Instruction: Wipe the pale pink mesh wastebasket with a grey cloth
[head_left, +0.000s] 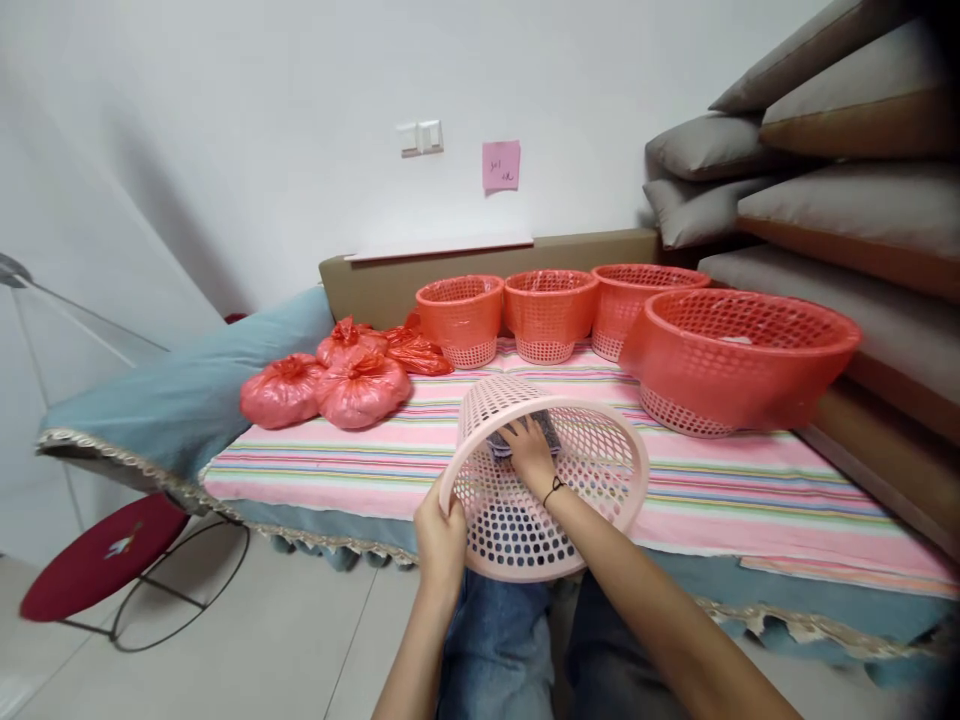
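Pink perforated basket tilts, left hand gripping its smooth round rim.

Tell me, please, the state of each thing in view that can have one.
Pale pink basket: tipped, mouth facing the camera.
Left hand: gripping the basket's rim.
Right hand: inside the basket, touching and partly covering the dark patterned item.
Plump red bags: gathered shut.
Red baskets: upright, sides covered with red plastic.
Cushions: stacked.
Stool: upright.
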